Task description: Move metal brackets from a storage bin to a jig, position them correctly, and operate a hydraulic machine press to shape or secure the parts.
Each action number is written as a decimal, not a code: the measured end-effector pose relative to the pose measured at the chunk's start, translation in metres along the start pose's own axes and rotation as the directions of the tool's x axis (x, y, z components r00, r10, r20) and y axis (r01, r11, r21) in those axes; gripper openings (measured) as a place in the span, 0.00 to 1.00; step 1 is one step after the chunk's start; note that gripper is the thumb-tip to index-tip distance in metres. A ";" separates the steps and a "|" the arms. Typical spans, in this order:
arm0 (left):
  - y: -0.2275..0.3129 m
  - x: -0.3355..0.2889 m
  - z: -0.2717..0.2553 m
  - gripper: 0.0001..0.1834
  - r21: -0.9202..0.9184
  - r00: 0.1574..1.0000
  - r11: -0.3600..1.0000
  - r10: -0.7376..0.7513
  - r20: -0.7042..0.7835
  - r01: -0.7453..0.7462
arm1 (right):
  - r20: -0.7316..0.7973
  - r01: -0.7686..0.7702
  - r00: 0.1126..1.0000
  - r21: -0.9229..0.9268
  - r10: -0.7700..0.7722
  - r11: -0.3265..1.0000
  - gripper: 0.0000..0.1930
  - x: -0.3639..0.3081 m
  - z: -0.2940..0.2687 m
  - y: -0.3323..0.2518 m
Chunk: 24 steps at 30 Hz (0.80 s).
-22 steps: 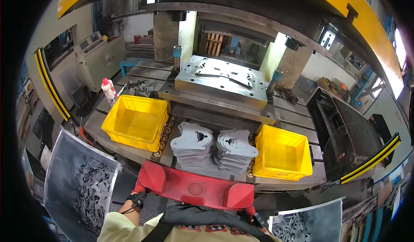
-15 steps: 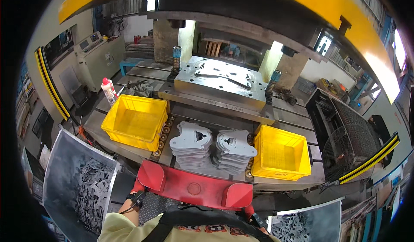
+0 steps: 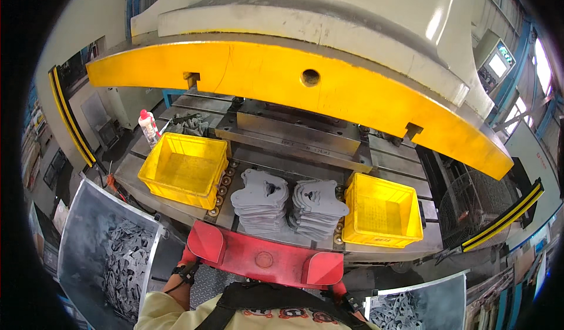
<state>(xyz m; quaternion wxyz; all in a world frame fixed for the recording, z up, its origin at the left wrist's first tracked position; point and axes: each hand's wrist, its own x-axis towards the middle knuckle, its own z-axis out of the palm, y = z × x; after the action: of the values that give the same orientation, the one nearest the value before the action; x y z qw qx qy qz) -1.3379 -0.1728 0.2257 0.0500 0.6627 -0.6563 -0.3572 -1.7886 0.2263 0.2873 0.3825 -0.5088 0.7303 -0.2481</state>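
Note:
My left hand [image 3: 188, 256], in a red glove, is at the left end of a red two-hand control console [image 3: 264, 260]. Its fingers are hidden behind the left red guard [image 3: 207, 242]. My right hand [image 3: 338, 288] reaches the console's other end, with its fingers out of sight behind the right guard [image 3: 325, 268]. Beyond the console, two stacks of grey flat metal plates, a left stack [image 3: 261, 199] and a right stack [image 3: 318, 206], stand side by side on the press bed. The yellow press ram [image 3: 258, 74] is lowered over the steel die block [image 3: 298, 135].
Yellow crates, one left [image 3: 182, 168] and one right [image 3: 383, 211], flank the stacks. Metal scrap fills a left bin [image 3: 76, 236] and a right bin [image 3: 452, 295]. A white bottle with a red cap [image 3: 148, 125] stands behind the left crate. Yellow-black side posts [image 3: 70, 118] frame the press.
The yellow ram has come down and now covers the die's top, where a bright cut plate showed before. Both hands remain at the console's ends.

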 end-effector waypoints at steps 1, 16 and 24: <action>-0.001 0.000 -0.001 0.21 -0.001 1.000 1.000 -0.002 0.001 0.002 | 0.005 0.002 1.000 -0.002 -0.002 1.000 0.36 0.000 0.001 0.000; -0.020 0.003 -0.009 0.22 -0.029 0.995 0.999 0.040 0.091 -0.037 | 0.048 0.056 0.997 -0.055 -0.053 0.997 0.38 -0.008 -0.011 0.016; -0.018 -0.020 -0.146 0.24 0.032 0.938 0.994 0.086 0.337 -0.103 | -0.576 -0.533 0.531 0.343 0.622 0.773 0.28 -0.043 -0.113 0.114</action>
<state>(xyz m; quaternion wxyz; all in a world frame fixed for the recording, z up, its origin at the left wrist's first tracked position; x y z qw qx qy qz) -1.2414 -0.2113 0.3323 -0.0616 0.5611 -0.6949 -0.4456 -1.9352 0.3044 0.2808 0.1894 -0.0908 0.9254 -0.3154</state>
